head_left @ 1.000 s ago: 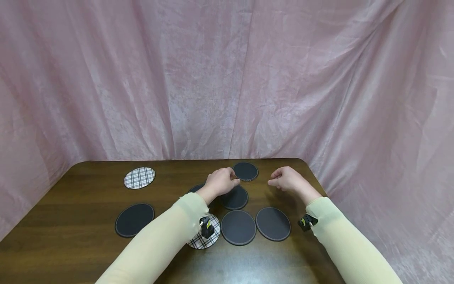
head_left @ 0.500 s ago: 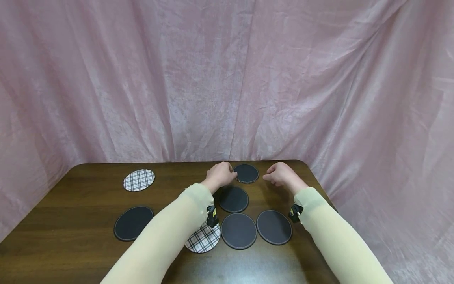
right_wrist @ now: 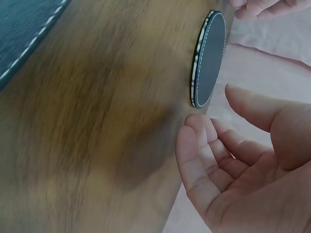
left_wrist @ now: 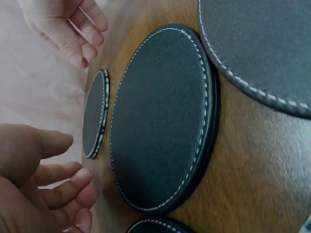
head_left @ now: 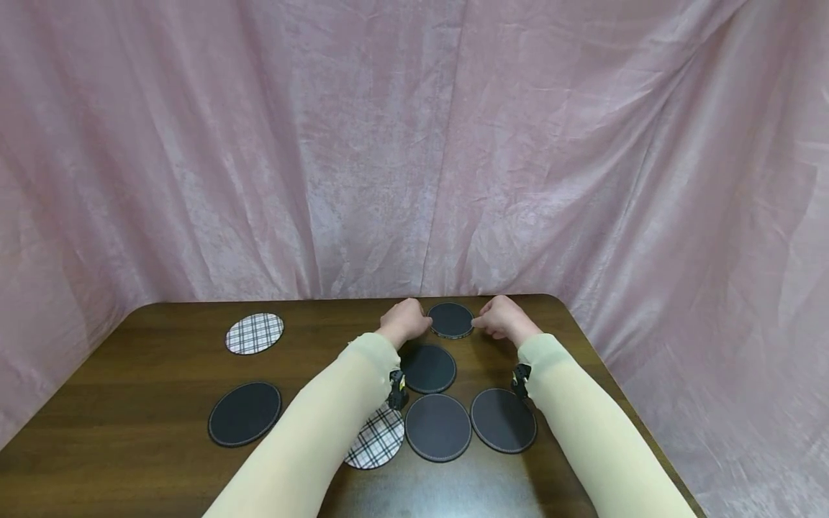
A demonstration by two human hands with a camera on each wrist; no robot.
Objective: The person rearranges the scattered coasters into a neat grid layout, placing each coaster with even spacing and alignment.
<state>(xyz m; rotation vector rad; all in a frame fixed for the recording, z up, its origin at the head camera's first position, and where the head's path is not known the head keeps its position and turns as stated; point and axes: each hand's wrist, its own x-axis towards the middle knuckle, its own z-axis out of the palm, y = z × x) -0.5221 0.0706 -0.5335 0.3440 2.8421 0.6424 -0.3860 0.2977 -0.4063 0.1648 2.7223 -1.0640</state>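
A round black coaster (head_left: pixel 451 320) with white stitching lies near the far edge of the table. Its rim looks patterned black and white in the wrist views. My left hand (head_left: pixel 405 321) is just left of it, thumb and fingers apart and bent, nothing between them. On the other side, my right hand (head_left: pixel 502 319) is close to its right edge; in the right wrist view the thumb and curved fingers (right_wrist: pixel 197 155) hold nothing, with a small gap to the coaster. Nearer me lies another black coaster (head_left: pixel 429 369), partly behind the left wrist.
Two dark coasters, one in the middle (head_left: pixel 438 428) and one to the right (head_left: pixel 504 421), lie side by side in front. A plaid disc (head_left: pixel 378 440) is partly under my left sleeve. Farther left lie a black coaster (head_left: pixel 245 414) and a plaid disc (head_left: pixel 255 333). Pink curtain (head_left: pixel 363 144) hangs behind.
My right hand has moved left toward the far coaster, and my left hand has shifted slightly forward to its left side. The coasters have stayed in place.
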